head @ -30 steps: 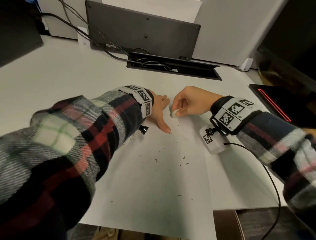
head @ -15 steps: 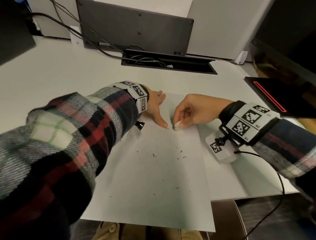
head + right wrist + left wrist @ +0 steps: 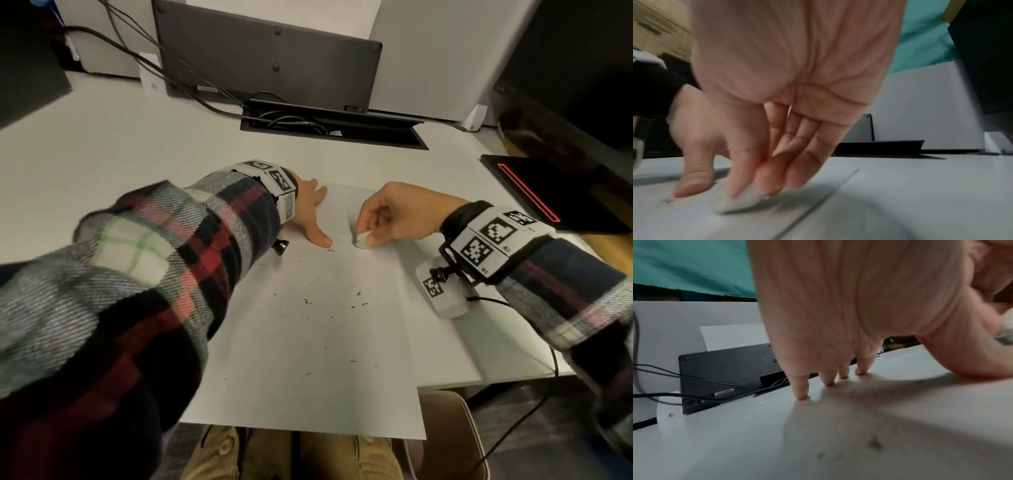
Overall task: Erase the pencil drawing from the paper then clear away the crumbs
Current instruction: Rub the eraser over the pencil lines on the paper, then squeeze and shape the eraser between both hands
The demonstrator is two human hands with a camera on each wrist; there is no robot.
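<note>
A white sheet of paper (image 3: pixel 308 359) lies on the grey desk, its near edge hanging over the desk front. Several dark eraser crumbs (image 3: pixel 356 301) are scattered across its middle. My left hand (image 3: pixel 310 209) presses the paper's far left part with spread straight fingers (image 3: pixel 802 391) and thumb. My right hand (image 3: pixel 387 212) pinches a small white eraser (image 3: pixel 361 238) and holds it down on the paper just right of the left thumb. The eraser (image 3: pixel 735 201) looks blurred in the right wrist view. No pencil lines are plain to see.
A dark monitor base (image 3: pixel 267 54) and an open cable tray (image 3: pixel 329 128) with cables stand at the desk's back. A black device with a red light strip (image 3: pixel 534 195) lies at the right edge. My knees show below the desk front.
The right hand has rubbed the eraser toward me and slightly right across the paper. The left hand has kept pressing the sheet in the same place.
</note>
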